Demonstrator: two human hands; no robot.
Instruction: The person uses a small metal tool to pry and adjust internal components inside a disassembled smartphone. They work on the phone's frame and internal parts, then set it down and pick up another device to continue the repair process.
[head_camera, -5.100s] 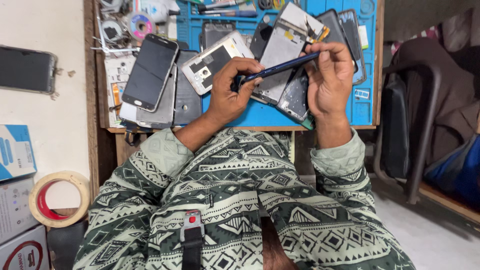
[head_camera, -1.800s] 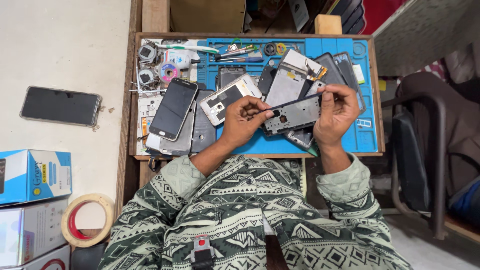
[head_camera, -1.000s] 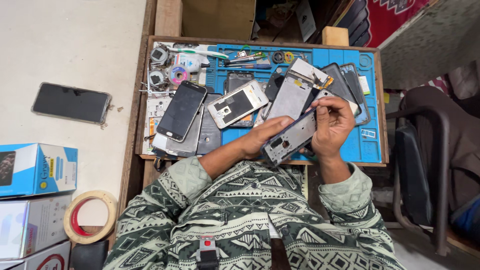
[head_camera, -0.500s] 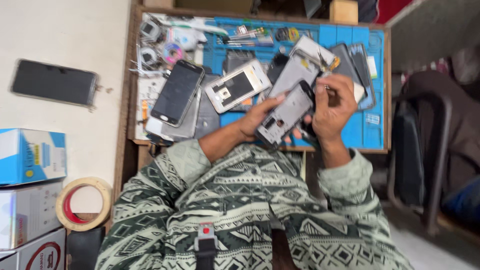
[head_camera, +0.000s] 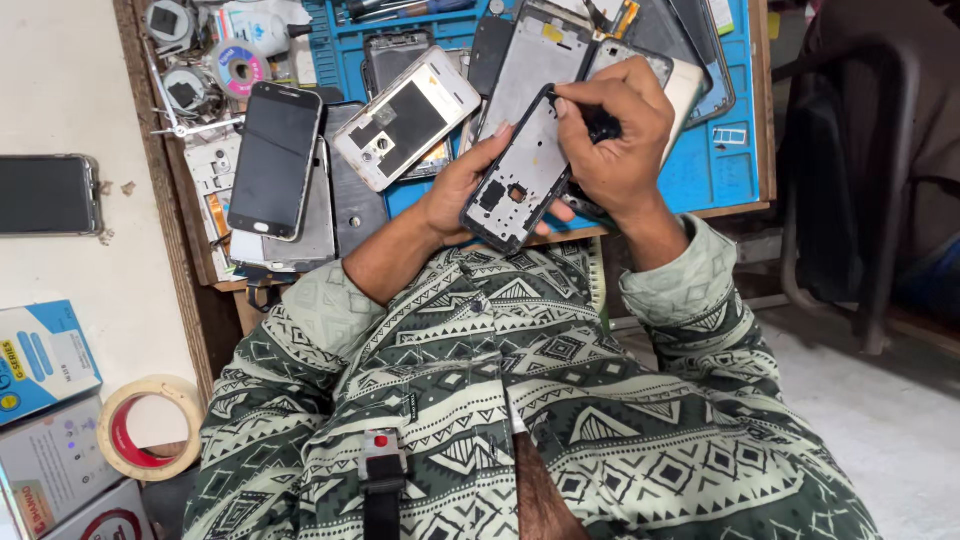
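Two hands on one phone frame, held tilted over the bench's near edge. Left hand cups it from below; right hand is closed, pinching a dark tool at its top. Blue mat underneath, opened phones toward the left edge.

Tool tip behind right fingers
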